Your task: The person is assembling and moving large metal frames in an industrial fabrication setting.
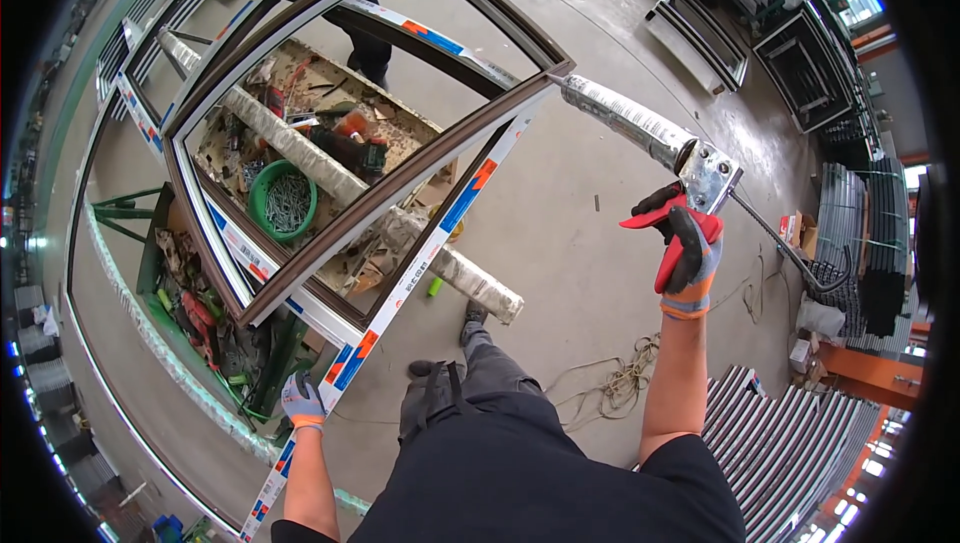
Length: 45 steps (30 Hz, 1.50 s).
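My right hand point(683, 243), in a grey, orange and red-black glove, is closed round the handle of a metal caulking gun point(712, 175). A pale sealant tube point(630, 123) sits in the gun, its nozzle end at the right corner of a brown window sash point(455, 139). The sash lies tilted on a larger frame point(425, 258) wrapped in white film with blue and orange print. My left hand point(302, 401), in a grey and orange glove, is closed on the near part of that larger frame; some of its fingertips are hidden.
Below the frames, a bench tray point(405, 118) holds a green bucket point(283, 201) of screws and a cordless drill point(350, 151). A padded support bar point(480, 283) juts out toward my legs. Cord point(625, 378) lies on the floor at right, near stacked profiles point(780, 438). Another person's legs point(368, 23) stand beyond.
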Each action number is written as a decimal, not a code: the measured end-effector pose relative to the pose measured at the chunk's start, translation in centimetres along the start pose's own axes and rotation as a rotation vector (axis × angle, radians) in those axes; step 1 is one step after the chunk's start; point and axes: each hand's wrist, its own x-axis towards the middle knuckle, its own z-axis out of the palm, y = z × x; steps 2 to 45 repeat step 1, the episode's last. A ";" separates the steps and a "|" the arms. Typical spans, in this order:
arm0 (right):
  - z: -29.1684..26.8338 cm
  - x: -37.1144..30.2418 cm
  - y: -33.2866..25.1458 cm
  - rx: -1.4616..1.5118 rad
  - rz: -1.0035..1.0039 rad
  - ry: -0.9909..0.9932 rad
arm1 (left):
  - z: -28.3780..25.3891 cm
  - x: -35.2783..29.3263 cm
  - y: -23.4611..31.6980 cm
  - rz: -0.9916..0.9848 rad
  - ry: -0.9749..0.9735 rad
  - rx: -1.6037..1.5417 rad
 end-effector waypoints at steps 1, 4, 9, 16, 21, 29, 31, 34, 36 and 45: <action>0.7 -0.3 -0.1 0.122 0.015 0.046 | -0.2 0.4 0.2 -0.011 -0.049 -0.008; 0.7 -0.3 -0.1 0.122 0.015 0.046 | -0.2 0.4 0.2 -0.011 -0.049 -0.008; 0.7 -0.3 -0.1 0.122 0.015 0.046 | -0.2 0.4 0.2 -0.011 -0.049 -0.008; 0.7 -0.3 -0.1 0.122 0.015 0.046 | -0.2 0.4 0.2 -0.011 -0.049 -0.008; 0.7 -0.3 -0.1 0.122 0.015 0.046 | -0.2 0.4 0.2 -0.011 -0.049 -0.008; 0.7 -0.3 -0.1 0.122 0.015 0.046 | -0.2 0.4 0.2 -0.011 -0.049 -0.008; 0.7 -0.3 -0.1 0.122 0.015 0.046 | -0.2 0.4 0.2 -0.011 -0.049 -0.008; 0.7 -0.3 -0.1 0.122 0.015 0.046 | -0.2 0.4 0.2 -0.011 -0.049 -0.008; 0.7 -0.3 -0.1 0.122 0.015 0.046 | -0.2 0.4 0.2 -0.011 -0.049 -0.008; 0.7 -0.3 -0.1 0.122 0.015 0.046 | -0.2 0.4 0.2 -0.011 -0.049 -0.008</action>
